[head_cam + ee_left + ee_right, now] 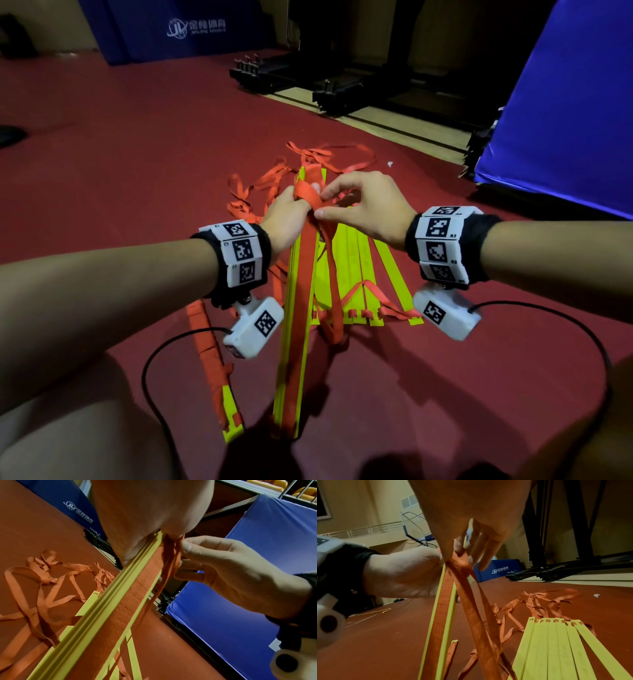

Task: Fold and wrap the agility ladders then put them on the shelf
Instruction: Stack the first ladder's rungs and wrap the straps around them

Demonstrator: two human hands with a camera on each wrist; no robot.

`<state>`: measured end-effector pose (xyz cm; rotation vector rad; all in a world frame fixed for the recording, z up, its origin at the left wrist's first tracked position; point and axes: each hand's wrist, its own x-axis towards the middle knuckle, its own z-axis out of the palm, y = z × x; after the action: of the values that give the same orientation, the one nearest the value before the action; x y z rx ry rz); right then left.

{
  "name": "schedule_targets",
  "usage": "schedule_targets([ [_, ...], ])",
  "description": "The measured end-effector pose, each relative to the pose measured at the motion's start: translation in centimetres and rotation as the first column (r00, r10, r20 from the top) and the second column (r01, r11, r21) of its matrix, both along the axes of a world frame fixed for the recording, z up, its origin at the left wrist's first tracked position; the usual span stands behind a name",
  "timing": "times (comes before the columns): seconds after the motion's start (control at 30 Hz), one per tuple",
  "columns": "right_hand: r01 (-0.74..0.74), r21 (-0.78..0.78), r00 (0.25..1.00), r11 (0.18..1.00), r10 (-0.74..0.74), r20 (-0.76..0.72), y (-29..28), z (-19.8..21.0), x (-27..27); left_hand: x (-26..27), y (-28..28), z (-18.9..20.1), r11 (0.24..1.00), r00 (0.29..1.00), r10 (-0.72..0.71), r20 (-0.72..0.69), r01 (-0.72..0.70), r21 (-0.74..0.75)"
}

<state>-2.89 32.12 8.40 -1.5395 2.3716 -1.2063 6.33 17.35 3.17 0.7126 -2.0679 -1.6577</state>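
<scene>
A stack of yellow ladder rungs point(291, 359) stands tilted on the red floor, an orange strap point(303, 274) running along its top face. My left hand point(291, 212) grips the stack's upper end point(149, 550) with the strap looped over it. My right hand point(363, 205) pinches the orange strap point(458, 559) at that end between thumb and fingers point(188, 546). More yellow rungs point(370, 274) lie fanned on the floor under my hands point(559, 649), with loose orange straps point(274, 181) tangled beyond them point(42, 574).
A strap-wrapped rung bundle point(212, 356) lies at the left by my knee. Black folded frames point(308, 78) stand at the back, blue mats point(565, 120) to the right and another blue mat point(164, 31) behind. Sensor cables trail on the floor. No shelf shows in the head view.
</scene>
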Motion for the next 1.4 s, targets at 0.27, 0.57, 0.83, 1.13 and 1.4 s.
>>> schedule_targets([
  [0.27, 0.084, -0.090, 0.965, 0.992, -0.058, 0.254, -0.3, 0.4, -0.2, 1.4, 1.7, 2.3, 0.997, 0.997, -0.082, 0.010, 0.082, -0.014],
  [0.57, 0.186, 0.027, 0.730, 0.982, -0.157, 0.665, -0.7, 1.8, -0.5, 1.2, 2.3, 2.1, 0.981, 0.981, -0.190, -0.046, 0.188, -0.043],
  [0.83, 0.141, 0.050, 0.775, 0.989, -0.141, 0.616, -0.5, 2.1, 0.0, 1.3, 2.4, 2.0, 0.980, 0.980, -0.188, -0.066, 0.182, -0.080],
  [1.13, 0.096, 0.111, 0.868, 0.989, -0.138, 0.478, -0.5, 1.5, -0.3, 1.3, 2.1, 1.8, 0.991, 0.989, -0.133, -0.068, 0.130, -0.041],
  [1.4, 0.080, 0.076, 0.880, 0.994, -0.106, 0.462, -0.3, 1.1, 0.3, 2.0, 2.9, 2.8, 0.991, 0.992, -0.116, -0.046, 0.118, 0.055],
])
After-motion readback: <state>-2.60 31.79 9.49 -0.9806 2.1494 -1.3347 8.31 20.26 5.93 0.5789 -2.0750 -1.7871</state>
